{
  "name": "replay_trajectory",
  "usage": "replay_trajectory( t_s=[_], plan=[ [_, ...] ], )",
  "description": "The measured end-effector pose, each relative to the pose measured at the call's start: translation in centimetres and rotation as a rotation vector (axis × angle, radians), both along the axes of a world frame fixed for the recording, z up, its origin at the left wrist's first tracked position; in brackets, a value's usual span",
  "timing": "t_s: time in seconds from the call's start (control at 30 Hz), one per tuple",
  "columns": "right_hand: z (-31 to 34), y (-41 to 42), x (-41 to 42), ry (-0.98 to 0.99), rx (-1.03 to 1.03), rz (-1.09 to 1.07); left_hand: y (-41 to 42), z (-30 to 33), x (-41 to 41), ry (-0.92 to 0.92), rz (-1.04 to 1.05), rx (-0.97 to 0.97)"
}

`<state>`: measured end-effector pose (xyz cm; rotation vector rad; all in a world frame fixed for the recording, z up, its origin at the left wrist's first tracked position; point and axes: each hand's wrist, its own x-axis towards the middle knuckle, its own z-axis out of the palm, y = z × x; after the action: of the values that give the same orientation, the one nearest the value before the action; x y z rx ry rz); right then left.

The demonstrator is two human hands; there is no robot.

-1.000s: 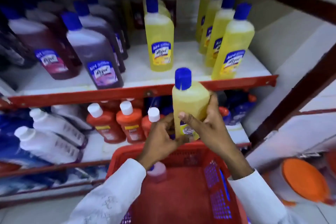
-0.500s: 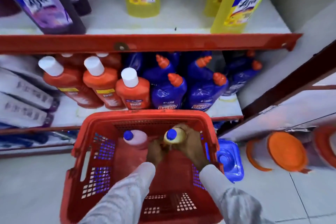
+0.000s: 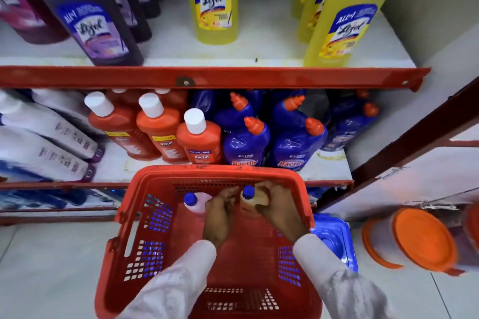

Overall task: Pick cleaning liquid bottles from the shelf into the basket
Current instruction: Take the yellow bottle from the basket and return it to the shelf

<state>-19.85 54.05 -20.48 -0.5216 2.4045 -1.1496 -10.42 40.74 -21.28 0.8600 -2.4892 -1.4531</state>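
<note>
A red plastic basket (image 3: 124, 217) stands on the floor below the shelves. Inside it, both hands wrap around a yellow bottle with a blue cap (image 3: 248, 195), held upright near the far wall. My left hand (image 3: 220, 215) grips its left side and my right hand (image 3: 278, 208) its right side. A pink bottle with a blue cap (image 3: 193, 202) stands in the basket just left of my left hand. On the upper shelf (image 3: 233, 77) stand yellow bottles (image 3: 215, 0) and purple bottles (image 3: 90, 15).
The lower shelf holds orange bottles with white caps (image 3: 160, 132), blue bottles with orange spouts (image 3: 246, 142) and white bottles lying at the left (image 3: 44, 137). A blue lid (image 3: 334, 238) and orange-lidded tubs (image 3: 414, 238) sit on the floor right of the basket.
Both hands brought the yellow bottle down from in front of the shelf into the basket. My view tilted downward and closer to the basket.
</note>
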Motion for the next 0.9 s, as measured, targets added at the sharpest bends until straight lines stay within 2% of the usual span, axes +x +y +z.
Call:
replay_trajectory(
  t_s=[0.13,0.27,0.33,0.4,0.53,0.67,0.83,0.9],
  plan=[
    [7.7,0.6,-1.2,0.266,-0.117,-0.068,-1.8,7.7,-1.2,0.304,-0.094,-0.331],
    [17.2,0.4,-2.9,0.644,-0.406,-0.313,-2.7,16.4,-5.0,0.604,-0.146,-0.714],
    [20.4,-0.2,-4.3,0.84,-0.483,-0.458,-2.7,19.6,-6.9,0.646,-0.113,-0.843],
    [22.2,-0.8,-6.2,0.927,-0.504,-0.602,-2.9,21.4,-8.3,0.606,-0.107,-0.906],
    [24.0,-2.2,-10.7,0.711,-0.461,-0.731,-4.1,21.6,-10.3,0.4,-0.128,-0.946],
    [23.9,-2.8,-14.9,0.519,-0.421,-0.674,-5.1,20.3,-10.8,0.276,-0.15,-0.898],
    [24.6,-2.5,-16.6,0.541,-0.518,-0.561,-5.4,20.1,-10.7,0.269,-0.171,-0.819],
    [25.5,-2.4,-15.8,0.567,-0.634,-0.57,-5.5,20.3,-10.8,0.279,-0.169,-0.767]
  ],
)
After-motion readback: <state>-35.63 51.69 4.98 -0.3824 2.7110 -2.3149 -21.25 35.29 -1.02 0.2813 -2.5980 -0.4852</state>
